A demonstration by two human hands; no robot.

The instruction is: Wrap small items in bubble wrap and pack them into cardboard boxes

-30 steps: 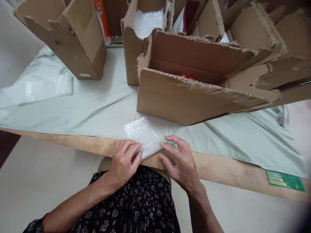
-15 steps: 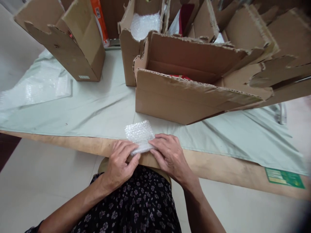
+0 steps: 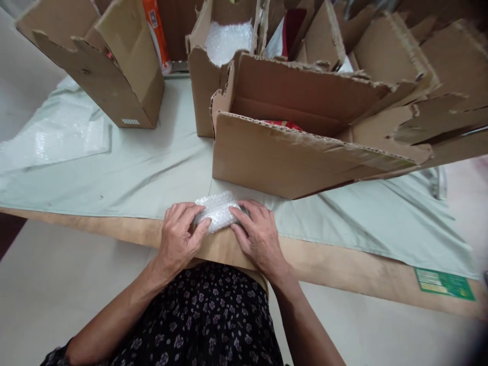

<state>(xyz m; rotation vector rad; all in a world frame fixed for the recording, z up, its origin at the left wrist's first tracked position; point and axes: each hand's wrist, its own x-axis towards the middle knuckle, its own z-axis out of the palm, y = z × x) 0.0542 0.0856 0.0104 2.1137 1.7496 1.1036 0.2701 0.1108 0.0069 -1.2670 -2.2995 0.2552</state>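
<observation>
A small bubble wrap piece, folded into a flat packet, lies at the table's front edge between my hands. My left hand grips its left end, with the thumb at the near side and the fingers on top. At the right end my right hand holds it in the same way, fingers bent over it and thumb below. Whether anything is inside the packet cannot be made out.
Behind the packet stands a long open cardboard box with something red inside. More cardboard boxes stand at the back, one holding bubble wrap. A tall box and loose bubble wrap sheets are at the left. A green label lies front right.
The near part of the bubble wrap has been folded away from me over the far part, making it shorter. Both hands have moved slightly forward with it, and sit a little wider around it.
</observation>
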